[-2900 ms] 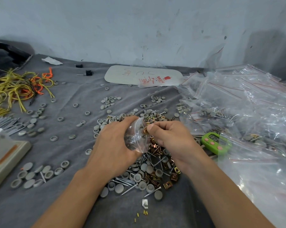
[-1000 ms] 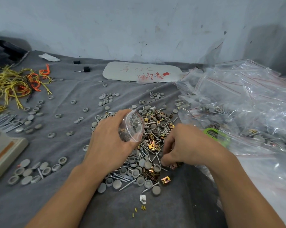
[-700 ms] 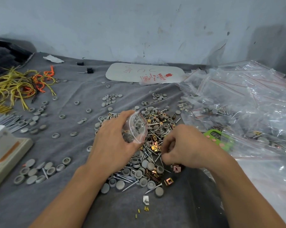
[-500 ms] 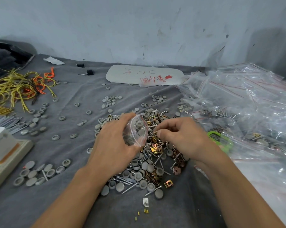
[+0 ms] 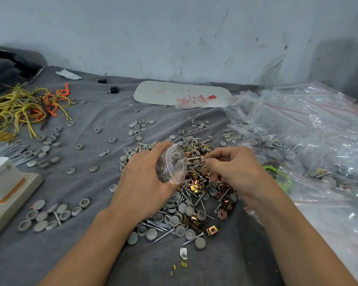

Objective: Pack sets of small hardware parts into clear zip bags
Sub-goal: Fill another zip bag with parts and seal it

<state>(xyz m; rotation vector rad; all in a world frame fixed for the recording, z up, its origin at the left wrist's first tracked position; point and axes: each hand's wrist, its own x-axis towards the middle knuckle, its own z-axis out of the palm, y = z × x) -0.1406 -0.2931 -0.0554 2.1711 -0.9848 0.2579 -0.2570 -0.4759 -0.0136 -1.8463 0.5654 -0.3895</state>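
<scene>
Main worry here: the mouth of the little zip bag is only as wide as the left hand keeps it. It's tipped toward the right, just above the pile of screws, grey caps and brass clips on the table. If that grip slackens, the mouth folds. The next part then bounces off the red seal strip back into the pile, and the count for that set ends up off without anyone noticing. Tip it much further and the caps already inside could slide out too. I reckon screw tips could also poke through the thin film.

Left fingers are curled round the bag, holding it up. The right hand is just beside the opening, thumb and forefinger pinched on a small metal piece, too tiny to say clip or screw. Its other fingers are curled in, and I can't tell if they hide more parts.

Contents: the held bag shows several grey caps, and anything else in there is hard to make out. Off to the right is a big heap of clear bags, some with caps, screws and clips in them, others looking empty. A green gadget sits half under that heap
</scene>
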